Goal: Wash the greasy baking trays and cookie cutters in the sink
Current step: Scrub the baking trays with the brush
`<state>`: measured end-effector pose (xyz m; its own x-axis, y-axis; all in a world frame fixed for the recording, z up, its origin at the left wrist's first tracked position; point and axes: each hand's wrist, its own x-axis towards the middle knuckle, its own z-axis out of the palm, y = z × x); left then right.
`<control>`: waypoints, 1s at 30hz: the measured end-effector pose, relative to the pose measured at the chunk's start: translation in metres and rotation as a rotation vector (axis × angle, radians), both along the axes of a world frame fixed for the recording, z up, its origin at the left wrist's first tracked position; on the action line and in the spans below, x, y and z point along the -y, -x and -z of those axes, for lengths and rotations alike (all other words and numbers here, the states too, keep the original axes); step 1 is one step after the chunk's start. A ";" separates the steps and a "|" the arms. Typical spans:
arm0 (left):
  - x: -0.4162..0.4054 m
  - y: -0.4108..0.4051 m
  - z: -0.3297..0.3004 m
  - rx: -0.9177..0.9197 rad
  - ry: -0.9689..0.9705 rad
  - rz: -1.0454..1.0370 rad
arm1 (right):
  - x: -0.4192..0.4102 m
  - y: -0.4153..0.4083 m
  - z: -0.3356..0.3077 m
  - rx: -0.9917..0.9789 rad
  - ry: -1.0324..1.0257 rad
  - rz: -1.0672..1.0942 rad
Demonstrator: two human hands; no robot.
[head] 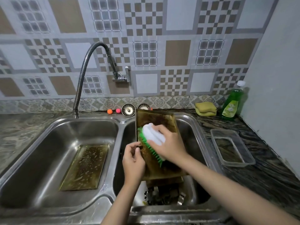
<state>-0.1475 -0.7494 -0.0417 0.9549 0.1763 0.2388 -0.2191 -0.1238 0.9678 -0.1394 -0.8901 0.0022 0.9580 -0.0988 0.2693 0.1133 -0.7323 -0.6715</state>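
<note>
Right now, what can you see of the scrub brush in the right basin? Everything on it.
The white-backed plastic scrub brush with green bristles has a smooth, rounded, ridged back and bright green bristles splayed along its lower edge. It lies bristles-down on the greasy brown rectangular metal baking tray, which leans tilted in the right basin of the steel double sink. The right hand grips it from above, fingers curled over the back. The left hand pinches the tray's left rim beside the bristles.
</note>
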 end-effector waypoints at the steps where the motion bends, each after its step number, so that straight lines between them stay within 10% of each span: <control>1: -0.004 0.003 0.002 -0.003 0.003 0.016 | 0.013 -0.008 0.001 -0.037 -0.008 0.063; 7: 0.003 0.014 0.003 0.006 -0.002 0.034 | 0.001 -0.006 -0.004 0.011 -0.134 0.112; 13: -0.011 0.011 -0.002 -0.006 0.019 0.018 | 0.024 -0.005 -0.010 -0.030 0.313 0.110; 22: 0.009 -0.008 -0.012 0.041 0.041 -0.001 | 0.025 -0.012 -0.030 0.091 0.412 0.095; 30: 0.022 -0.020 -0.004 0.025 0.069 -0.031 | 0.021 -0.023 -0.016 0.063 0.057 -0.018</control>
